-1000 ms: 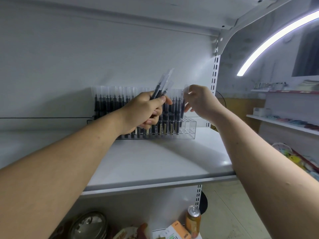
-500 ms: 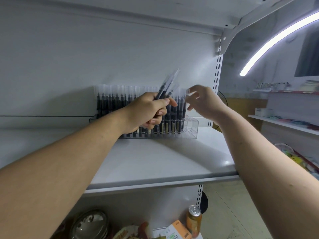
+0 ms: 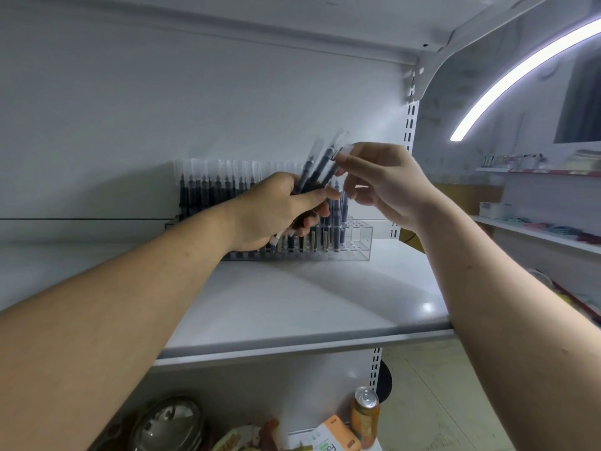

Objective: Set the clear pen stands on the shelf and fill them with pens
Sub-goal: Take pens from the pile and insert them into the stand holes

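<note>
A clear pen stand (image 3: 356, 244) sits at the back of the white shelf (image 3: 292, 307), packed with several dark pens with clear caps (image 3: 211, 187); its right end holes are bare. My left hand (image 3: 276, 213) is shut on a small bundle of pens (image 3: 320, 164) that fans up and to the right in front of the stand. My right hand (image 3: 380, 183) reaches in from the right, thumb and forefinger pinching the clear cap of the bundle's rightmost pen. The stand's middle is hidden behind my left hand.
A slotted shelf upright (image 3: 410, 125) stands at the right rear. Below the shelf lie an orange drink can (image 3: 365, 415), a metal pot lid (image 3: 169, 424) and a small orange-white box (image 3: 335, 437). Side shelves (image 3: 536, 232) with goods are at the far right.
My right hand has moved left from beside the stand to the top of the bundle and pinched one pen's cap. My left hand has stayed in place with the bundle.
</note>
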Action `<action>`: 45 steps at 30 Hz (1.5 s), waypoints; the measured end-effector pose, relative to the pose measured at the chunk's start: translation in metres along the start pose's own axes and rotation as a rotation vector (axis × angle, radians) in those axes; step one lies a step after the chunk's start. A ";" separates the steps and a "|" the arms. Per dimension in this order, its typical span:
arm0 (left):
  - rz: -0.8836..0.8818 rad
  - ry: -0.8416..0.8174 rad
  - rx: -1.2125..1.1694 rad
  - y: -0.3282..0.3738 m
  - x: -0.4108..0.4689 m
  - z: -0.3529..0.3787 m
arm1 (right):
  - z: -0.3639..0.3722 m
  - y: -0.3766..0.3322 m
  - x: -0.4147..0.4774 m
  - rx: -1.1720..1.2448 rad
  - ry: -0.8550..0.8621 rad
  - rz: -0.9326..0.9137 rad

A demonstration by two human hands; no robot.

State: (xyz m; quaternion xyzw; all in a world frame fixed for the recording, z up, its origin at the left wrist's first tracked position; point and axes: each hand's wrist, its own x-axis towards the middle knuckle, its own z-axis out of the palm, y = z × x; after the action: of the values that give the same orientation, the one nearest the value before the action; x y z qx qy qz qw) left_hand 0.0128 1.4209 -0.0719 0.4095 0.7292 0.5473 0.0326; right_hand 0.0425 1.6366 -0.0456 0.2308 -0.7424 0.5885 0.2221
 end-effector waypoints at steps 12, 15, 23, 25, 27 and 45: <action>-0.043 -0.016 0.068 -0.001 0.000 -0.007 | -0.013 -0.001 0.011 0.000 0.531 -0.150; -0.035 -0.011 0.068 -0.001 0.000 -0.007 | -0.014 0.010 0.014 -0.313 0.517 -0.131; -0.058 -0.025 -0.065 -0.001 0.000 -0.008 | -0.013 0.017 0.016 -0.503 0.408 -0.119; -0.062 -0.022 -0.088 -0.001 0.001 -0.008 | -0.011 0.016 0.016 -0.523 0.390 -0.126; -0.062 -0.017 -0.093 -0.001 0.000 -0.008 | -0.010 0.016 0.016 -0.567 0.367 -0.120; -0.036 -0.016 -0.019 0.001 -0.001 -0.005 | -0.005 0.018 0.008 -0.648 0.184 -0.015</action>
State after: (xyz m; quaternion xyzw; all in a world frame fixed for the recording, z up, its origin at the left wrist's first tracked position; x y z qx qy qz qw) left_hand 0.0115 1.4161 -0.0694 0.4004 0.7309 0.5503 0.0522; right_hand 0.0253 1.6441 -0.0538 0.0997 -0.8660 0.3386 0.3543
